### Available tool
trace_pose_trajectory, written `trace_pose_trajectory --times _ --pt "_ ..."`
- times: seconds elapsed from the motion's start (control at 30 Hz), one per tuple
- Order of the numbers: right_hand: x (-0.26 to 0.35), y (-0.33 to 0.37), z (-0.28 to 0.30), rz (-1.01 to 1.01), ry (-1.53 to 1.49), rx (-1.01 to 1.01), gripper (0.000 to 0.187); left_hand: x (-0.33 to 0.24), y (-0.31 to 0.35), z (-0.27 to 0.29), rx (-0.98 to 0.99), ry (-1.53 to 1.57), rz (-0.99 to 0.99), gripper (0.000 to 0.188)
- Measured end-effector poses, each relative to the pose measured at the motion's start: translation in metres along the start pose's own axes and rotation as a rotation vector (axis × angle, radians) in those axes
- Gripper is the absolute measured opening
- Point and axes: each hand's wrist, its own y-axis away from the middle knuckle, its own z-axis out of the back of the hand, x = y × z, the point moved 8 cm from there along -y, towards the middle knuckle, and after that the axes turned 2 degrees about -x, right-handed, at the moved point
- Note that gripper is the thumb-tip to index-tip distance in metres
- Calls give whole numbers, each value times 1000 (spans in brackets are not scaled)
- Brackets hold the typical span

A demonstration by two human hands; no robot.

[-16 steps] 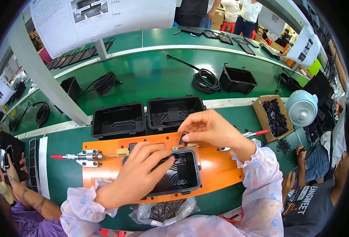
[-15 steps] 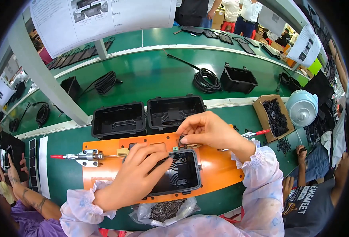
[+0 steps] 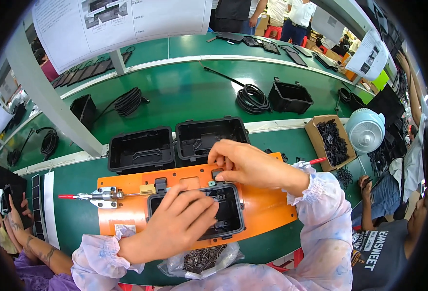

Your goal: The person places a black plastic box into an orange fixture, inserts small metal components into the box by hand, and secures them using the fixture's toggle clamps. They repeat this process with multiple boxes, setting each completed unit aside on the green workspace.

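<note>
A black plastic box (image 3: 230,208) sits in an orange fixture plate (image 3: 267,194) in front of me. My right hand (image 3: 245,165) is at the box's far right corner, thumb and fingers closed about a small black latch (image 3: 217,174). A similar black latch (image 3: 161,185) stands upright at the far left corner. Over the left part of the box hovers my left hand (image 3: 182,218), its fingers spread and slightly bent, with nothing visible in them; its palm side is hidden. On the plate's left side a red-handled toggle clamp (image 3: 105,196) points at the box.
Two black boxes (image 3: 141,150) (image 3: 209,138) stand behind the plate. A carton of black parts (image 3: 332,140) and a light-blue fan (image 3: 365,131) are at the right. A bag of screws (image 3: 202,259) lies in front. Coiled cables (image 3: 253,98) rest farther back. Co-workers sit on both sides.
My left hand has shifted slightly right over the box, uncovering the left latch. My right thumb has lowered at the right latch, which now shows more plainly. The whole view has shifted slightly.
</note>
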Motion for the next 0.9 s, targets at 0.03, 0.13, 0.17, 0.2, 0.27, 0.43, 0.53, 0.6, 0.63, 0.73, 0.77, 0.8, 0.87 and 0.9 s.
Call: trace_pose_trajectory --times 0.03,0.13,0.17,0.2,0.27,0.43,0.53,0.6,0.63,0.73,0.77,0.8,0.87,0.9 --pt "-2 1 2 -11 3 -54 28 5 -5 0 -12 -21 -2 41" --pt "-15 17 3 -60 -69 -172 39 16 -20 -9 -36 -35 -28 47" --pt "-19 28 13 -32 -44 -299 38 18 -25 -16 -19 -29 -18 47" --pt "-21 39 26 -2 -20 -425 38 21 -28 -22 1 -25 -7 48" --pt "-30 65 58 -118 58 -569 29 28 -21 -26 12 -25 -1 48" --pt "-69 205 135 -395 845 -1179 27 23 -25 -22 56 -125 -60 47" --pt "-151 246 128 -613 8 -1141 30 16 -30 -27 117 -285 -165 42" --pt "-169 233 108 -489 -461 -1205 30 15 -34 -31 215 -342 -272 39" --pt "-178 224 97 -343 -923 -1226 31 16 -34 -33 213 -343 -275 39" --pt "-176 212 104 -3 -1205 -1383 30 24 -30 -28 147 -164 -185 38" --pt "-158 201 109 97 -1204 -1327 27 26 -30 -28 141 -137 -168 39" --pt "-132 188 118 190 -1151 -1309 27 27 -29 -27 136 -110 -146 39" --pt "-72 159 127 209 -709 -1149 28 29 -28 -24 137 -93 -122 38" --pt "-64 155 131 85 -518 -1105 30 29 -29 -24 130 -69 -110 37"
